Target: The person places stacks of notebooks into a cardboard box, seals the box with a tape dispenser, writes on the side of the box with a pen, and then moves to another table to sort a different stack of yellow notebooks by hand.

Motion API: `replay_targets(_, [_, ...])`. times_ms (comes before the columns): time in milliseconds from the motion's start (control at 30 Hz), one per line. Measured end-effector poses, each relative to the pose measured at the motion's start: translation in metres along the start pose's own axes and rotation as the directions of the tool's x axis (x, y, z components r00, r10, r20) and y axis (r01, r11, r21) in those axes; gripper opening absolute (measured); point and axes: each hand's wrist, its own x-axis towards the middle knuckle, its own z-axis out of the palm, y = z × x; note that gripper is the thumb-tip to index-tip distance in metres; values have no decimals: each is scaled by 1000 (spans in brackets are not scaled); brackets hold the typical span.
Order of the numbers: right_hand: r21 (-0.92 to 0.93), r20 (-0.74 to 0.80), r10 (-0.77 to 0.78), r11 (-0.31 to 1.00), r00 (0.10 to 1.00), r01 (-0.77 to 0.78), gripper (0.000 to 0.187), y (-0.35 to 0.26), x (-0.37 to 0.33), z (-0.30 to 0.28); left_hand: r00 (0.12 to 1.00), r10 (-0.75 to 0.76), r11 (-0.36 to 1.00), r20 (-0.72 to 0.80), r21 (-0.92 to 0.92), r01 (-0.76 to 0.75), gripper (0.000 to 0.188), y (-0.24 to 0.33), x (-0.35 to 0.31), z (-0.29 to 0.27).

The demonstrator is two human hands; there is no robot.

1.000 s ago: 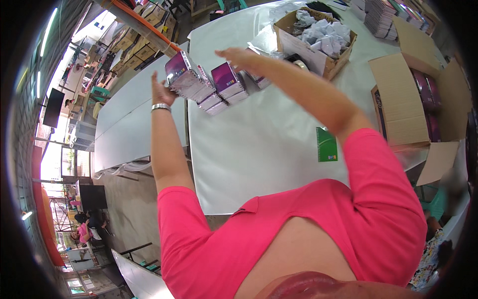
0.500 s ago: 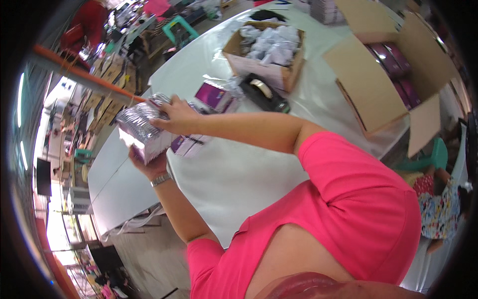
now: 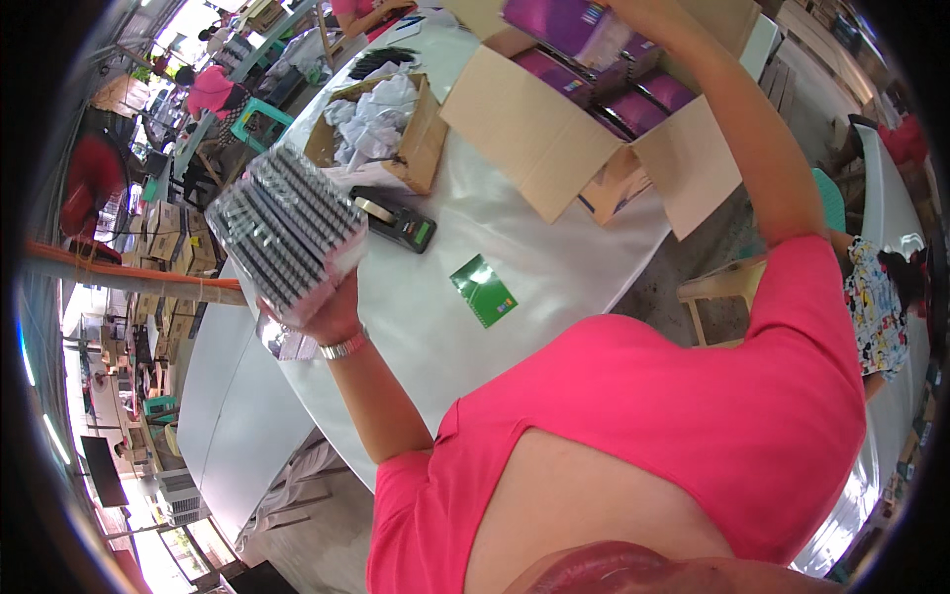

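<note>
A plastic-wrapped stack of spiral-bound notebooks [image 3: 287,233] rests on my left hand [image 3: 332,312], coils facing up, held above the table's left part. The hand grips it from below, partly hidden by the stack. Far off at the top edge, my right hand [image 3: 638,12] grips a shiny wrapped purple pack [image 3: 554,25] over the open cardboard carton [image 3: 534,129]. The picture's edge cuts off part of that hand. Inside the carton sit several similar purple packs [image 3: 633,111]. A small green notebook [image 3: 484,291] lies flat on the table between my arms.
On the white table [image 3: 554,277] stand a black tape dispenser [image 3: 396,220] and a cardboard box of crumpled white plastic [image 3: 421,148]. A chair [image 3: 722,287] and a person in a patterned shirt [image 3: 876,307] are at the right. An orange-topped bar [image 3: 129,272] crosses the left side.
My right hand has left the wrapped notebook stack and reached across to the carton, taking hold of a purple pack. My left hand alone now holds the stack. The view has shifted right.
</note>
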Motion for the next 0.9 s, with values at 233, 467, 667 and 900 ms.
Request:
replay_targets(233, [-490, 673, 64, 784, 737, 380, 43, 109, -29, 27, 967, -185, 969, 174, -131, 209, 78, -103, 80, 85])
replay_targets(467, [632, 218, -157, 775, 963, -17, 48, 23, -15, -22, 943, -303, 952, 139, 87, 294, 51, -210, 123, 157])
replay_targets(667, [161, 240, -2, 986, 971, -38, 50, 142, 11, -44, 968, -250, 944, 1, 225, 243, 29, -235, 157, 183])
replay_targets(900, [108, 219, 2, 994, 976, -26, 55, 133, 21, -10, 942, -318, 947, 106, 84, 310, 30, -275, 173, 188])
